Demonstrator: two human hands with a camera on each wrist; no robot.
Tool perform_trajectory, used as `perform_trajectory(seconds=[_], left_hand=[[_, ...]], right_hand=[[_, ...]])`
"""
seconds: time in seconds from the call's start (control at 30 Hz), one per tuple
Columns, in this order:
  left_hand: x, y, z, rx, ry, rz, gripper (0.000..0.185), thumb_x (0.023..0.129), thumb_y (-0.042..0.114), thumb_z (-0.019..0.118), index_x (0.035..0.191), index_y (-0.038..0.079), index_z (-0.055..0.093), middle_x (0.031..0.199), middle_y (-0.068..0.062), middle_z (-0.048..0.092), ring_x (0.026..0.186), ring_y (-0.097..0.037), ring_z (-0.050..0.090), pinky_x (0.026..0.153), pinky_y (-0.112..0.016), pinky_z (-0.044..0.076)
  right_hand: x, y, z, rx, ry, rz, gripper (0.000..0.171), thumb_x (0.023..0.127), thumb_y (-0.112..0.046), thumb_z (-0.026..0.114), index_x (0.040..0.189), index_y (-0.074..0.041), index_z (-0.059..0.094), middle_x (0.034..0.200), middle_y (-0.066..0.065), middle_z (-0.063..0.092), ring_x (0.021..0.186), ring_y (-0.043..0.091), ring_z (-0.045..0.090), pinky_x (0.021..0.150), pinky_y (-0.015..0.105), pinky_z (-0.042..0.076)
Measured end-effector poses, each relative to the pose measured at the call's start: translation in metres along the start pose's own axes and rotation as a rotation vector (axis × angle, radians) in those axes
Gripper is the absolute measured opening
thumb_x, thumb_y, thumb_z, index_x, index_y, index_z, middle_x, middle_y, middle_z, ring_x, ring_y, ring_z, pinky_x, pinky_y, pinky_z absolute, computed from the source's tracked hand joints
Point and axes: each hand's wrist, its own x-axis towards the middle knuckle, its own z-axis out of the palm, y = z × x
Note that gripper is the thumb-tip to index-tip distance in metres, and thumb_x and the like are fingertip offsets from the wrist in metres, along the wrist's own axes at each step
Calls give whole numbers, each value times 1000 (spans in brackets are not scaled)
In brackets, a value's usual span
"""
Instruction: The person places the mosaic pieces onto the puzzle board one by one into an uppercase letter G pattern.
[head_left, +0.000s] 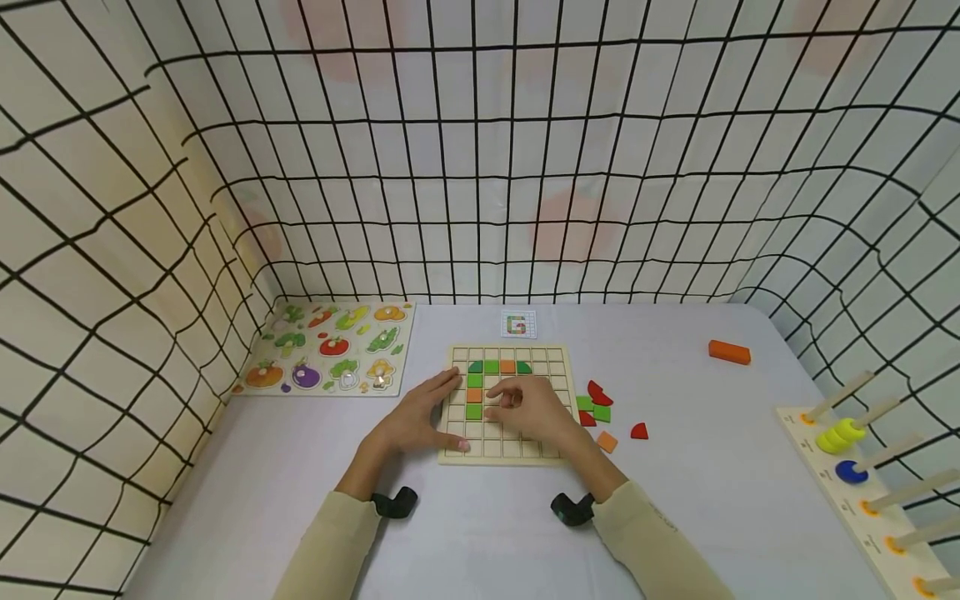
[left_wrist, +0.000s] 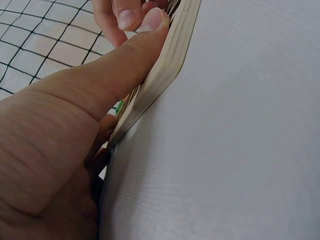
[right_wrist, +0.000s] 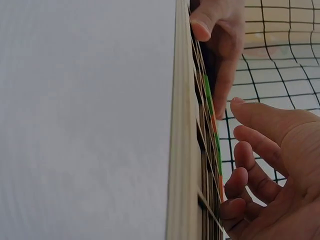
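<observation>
Near the table's (head_left: 675,517) front edge, mid-width, the left hand (head_left: 420,417) lies flat and released on the grid board's (head_left: 558,358) left edge, thumb along its rim. The right hand (head_left: 528,408) hovers over the board's middle, fingers loosely curled; whether it pinches a tile I cannot tell. Green and orange tiles (head_left: 475,387) fill some cells. They look light, stiff and smooth, best pinched by the edges. Loose tiles (head_left: 596,408) lie beside the board's right edge. Beyond, a pattern card (head_left: 518,324); no readable writing.
</observation>
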Motion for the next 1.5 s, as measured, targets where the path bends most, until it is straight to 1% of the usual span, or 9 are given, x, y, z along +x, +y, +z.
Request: perform_trajectory(seconds=[0.13, 0.33, 0.57, 0.67, 0.8, 0.93, 1.13, 1.3, 1.5], left_hand=[[0, 0, 0, 0, 8, -5, 115, 65, 65, 80, 155, 22, 25, 164, 7, 14, 151, -21, 13, 119, -53, 21], [0, 0, 1, -28, 7, -9, 115, 64, 63, 81, 155, 22, 24, 164, 9, 13, 152, -21, 12, 120, -52, 19], [0, -2, 2, 25, 20, 21, 116, 64, 66, 79, 156, 20, 23, 164, 8, 13, 151, -19, 13, 120, -48, 20], [0, -2, 2, 21, 22, 19, 117, 64, 66, 79, 156, 20, 24, 164, 8, 13, 151, -20, 13, 120, -49, 20], [0, -3, 2, 12, 19, 15, 117, 64, 65, 81, 156, 20, 24, 164, 8, 13, 151, -20, 13, 120, -50, 20], [0, -2, 2, 19, 14, 9, 117, 63, 66, 80, 156, 22, 23, 164, 8, 13, 151, -19, 12, 120, -49, 20], [1, -2, 3, 21, 21, 3, 117, 63, 66, 80, 156, 22, 23, 164, 9, 13, 151, -19, 13, 120, -49, 20], [1, -2, 3, 16, 23, -1, 117, 63, 65, 80, 156, 22, 24, 164, 9, 14, 151, -20, 13, 120, -51, 21], [1, -2, 3, 20, 20, -1, 117, 63, 66, 80, 156, 23, 23, 164, 10, 13, 151, -19, 13, 120, -50, 21]], right_hand=[[-1, 4, -11, 0, 22, 14, 25, 80, -32, 80, 101, -19, 75, 76, -5, 61, 66, 15, 52, 56, 26, 44], [-6, 16, -30, -21, 66, 40, 26, 81, -35, 80, 102, -21, 76, 76, -4, 61, 67, 16, 52, 55, 24, 41], [-19, 35, -54, -18, 111, 45, 30, 80, -36, 80, 104, -18, 76, 79, -2, 61, 67, 16, 50, 56, 25, 41], [-24, 42, -64, -26, 121, 71, 31, 80, -37, 80, 105, -18, 75, 80, -1, 61, 64, 16, 49, 51, 25, 40], [-31, 50, -75, -53, 130, 124, 32, 80, -39, 79, 106, -20, 74, 81, -1, 60, 65, 17, 48, 48, 23, 37], [-37, 57, -85, -62, 142, 146, 30, 82, -37, 78, 105, -19, 74, 80, 1, 60, 69, 18, 48, 53, 24, 38], [-43, 70, -96, -99, 173, 171, 25, 82, -35, 78, 102, -20, 74, 79, 1, 61, 71, 18, 51, 55, 24, 41], [-46, 80, -102, -133, 193, 184, 26, 83, -37, 77, 103, -20, 74, 80, 1, 61, 75, 19, 53, 62, 26, 44], [-47, 90, -109, -158, 200, 219, 33, 84, -41, 75, 108, -18, 73, 83, 1, 63, 78, 19, 53, 65, 28, 44]])
